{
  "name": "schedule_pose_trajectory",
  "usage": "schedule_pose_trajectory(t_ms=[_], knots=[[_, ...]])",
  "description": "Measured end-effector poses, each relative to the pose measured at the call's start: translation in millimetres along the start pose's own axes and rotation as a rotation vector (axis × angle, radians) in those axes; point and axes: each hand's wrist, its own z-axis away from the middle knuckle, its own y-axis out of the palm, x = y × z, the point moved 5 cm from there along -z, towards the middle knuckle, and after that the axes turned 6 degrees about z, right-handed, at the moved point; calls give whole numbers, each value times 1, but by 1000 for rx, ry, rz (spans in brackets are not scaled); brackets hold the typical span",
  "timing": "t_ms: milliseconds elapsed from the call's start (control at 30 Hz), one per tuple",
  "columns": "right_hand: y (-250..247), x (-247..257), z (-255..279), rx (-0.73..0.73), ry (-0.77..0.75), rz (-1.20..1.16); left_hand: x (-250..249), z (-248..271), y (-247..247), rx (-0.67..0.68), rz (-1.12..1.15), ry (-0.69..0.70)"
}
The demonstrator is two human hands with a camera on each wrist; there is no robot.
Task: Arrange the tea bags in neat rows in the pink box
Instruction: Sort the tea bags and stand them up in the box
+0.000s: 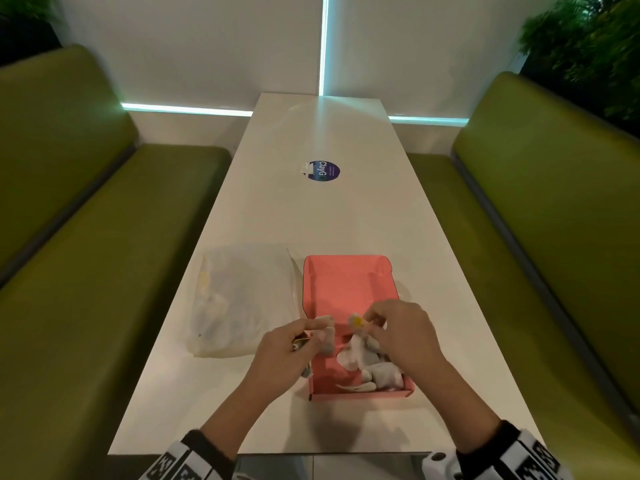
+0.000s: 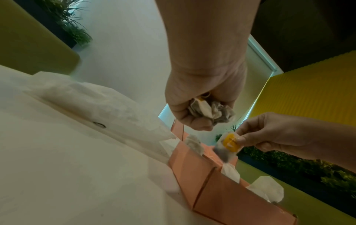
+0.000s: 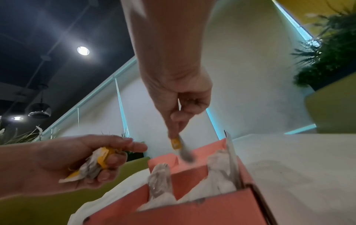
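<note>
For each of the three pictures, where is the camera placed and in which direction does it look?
Head: worn on the head, looks forward and down along the white table at the pink box; both hands and forearms show.
Left wrist: sits low under the left hand, looks up along it at its bunch of tea bags; the right hand shows too.
Right wrist: low under the right hand, looks up past its pinched tea bag to the ceiling; the left hand shows.
Shared: all three views show the pink box and both hands.
</note>
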Motion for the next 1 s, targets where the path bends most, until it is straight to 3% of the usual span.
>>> schedule_pose_trajectory(t_ms=[100,233,367,467,567,667,700,733,800,833,933,1000], knots=[[10,8,1,184,-93,-84,-2,-1,5,23,-10,18],[3,7,-1,103,-73,-185,-2,0,14,95,-109,76],[5,11,2,210,-102,-391,-4,0,18,106,-181,118],[6,8,-1,192,-113,-338,-5,-2,17,76,-168,107],[6,8,-5,40,-140,-258,-9,-2,16,55,-137,116],[-9,-1,-4,-339,-58,-272,-9,-4,8,-39,-125,103],[-10,-2,-4,-358,-56,-228,-7,-5,4,-69,-100,88],[-3,0,-5,-252,-90,-165,-6,-5,1,-93,-83,76],[21,9,-2,117,-199,-55,-2,-5,-4,-115,-78,57],[27,10,0,200,-218,-45,0,-5,-6,-120,-86,43],[21,7,-4,110,-165,-147,9,-5,-10,-123,-146,-5],[23,6,-6,131,-127,-214,17,-5,-11,-109,-178,-40]])
